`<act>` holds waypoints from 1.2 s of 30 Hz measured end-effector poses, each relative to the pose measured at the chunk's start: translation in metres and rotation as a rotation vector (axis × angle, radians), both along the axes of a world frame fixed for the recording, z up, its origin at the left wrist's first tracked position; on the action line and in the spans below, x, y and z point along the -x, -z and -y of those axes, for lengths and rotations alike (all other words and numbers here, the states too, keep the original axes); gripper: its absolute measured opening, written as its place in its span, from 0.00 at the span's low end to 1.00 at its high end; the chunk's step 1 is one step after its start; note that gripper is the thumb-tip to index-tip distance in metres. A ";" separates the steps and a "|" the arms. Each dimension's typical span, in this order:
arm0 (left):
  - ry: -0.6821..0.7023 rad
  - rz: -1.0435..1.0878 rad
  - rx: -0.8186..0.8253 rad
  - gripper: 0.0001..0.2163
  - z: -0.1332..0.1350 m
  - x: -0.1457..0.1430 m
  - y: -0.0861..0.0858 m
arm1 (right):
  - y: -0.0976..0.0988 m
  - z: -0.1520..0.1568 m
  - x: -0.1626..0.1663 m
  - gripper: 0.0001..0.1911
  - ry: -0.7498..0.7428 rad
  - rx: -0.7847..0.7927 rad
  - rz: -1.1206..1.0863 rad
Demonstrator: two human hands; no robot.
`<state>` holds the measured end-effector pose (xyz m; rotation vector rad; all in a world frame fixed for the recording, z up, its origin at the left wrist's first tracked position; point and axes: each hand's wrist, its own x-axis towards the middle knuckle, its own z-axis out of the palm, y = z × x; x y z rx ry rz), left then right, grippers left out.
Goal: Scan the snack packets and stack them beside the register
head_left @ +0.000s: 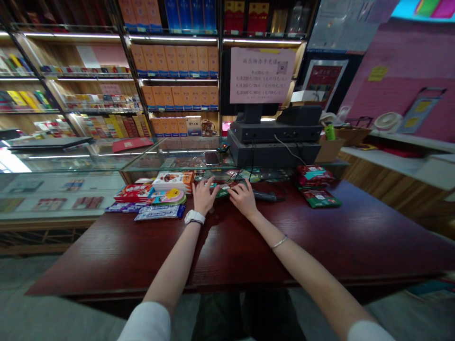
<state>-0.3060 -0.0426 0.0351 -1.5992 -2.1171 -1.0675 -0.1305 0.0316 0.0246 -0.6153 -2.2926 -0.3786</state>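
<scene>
Both of my hands reach to the far edge of a dark red counter (249, 237). My left hand (203, 195), with a white watch on the wrist, rests with its fingers spread on a green packet (223, 192). My right hand (242, 196) lies beside it, fingers stretched over the same packet. A black scanner-like handle (266, 195) lies just right of my right hand. Left of my left hand are a stack of snack boxes (173, 181), a round pastel pack (169, 196) and long blue bars (159, 212).
A black till with a screen and a pink notice (262, 76) stands on the glass case (177, 158) behind. Red and green packets (314, 176) and a flat green pack (322, 199) lie at right. Shelves of cartons (177, 61) fill the back wall.
</scene>
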 end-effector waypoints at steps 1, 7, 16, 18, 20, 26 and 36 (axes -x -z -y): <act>0.038 0.028 0.055 0.21 0.000 0.000 -0.001 | 0.001 -0.002 -0.001 0.15 0.001 -0.032 -0.024; 0.241 0.144 0.236 0.26 0.001 -0.009 -0.007 | 0.006 -0.011 -0.014 0.13 -0.019 -0.212 -0.126; 0.279 0.007 0.128 0.34 0.002 -0.014 -0.005 | 0.010 -0.007 -0.019 0.12 -0.031 -0.254 -0.101; 0.276 -0.059 0.074 0.34 0.003 -0.014 -0.006 | 0.009 -0.006 -0.019 0.13 -0.023 -0.210 -0.103; 0.277 -0.126 0.022 0.34 0.004 -0.014 -0.007 | 0.006 -0.005 -0.019 0.18 0.014 -0.142 -0.120; 0.302 -0.241 -0.006 0.31 0.007 -0.015 -0.008 | 0.001 -0.005 -0.027 0.33 0.092 0.060 -0.112; 0.385 -0.272 -0.024 0.29 0.003 -0.041 -0.009 | 0.003 -0.008 -0.064 0.24 -0.007 0.042 -0.087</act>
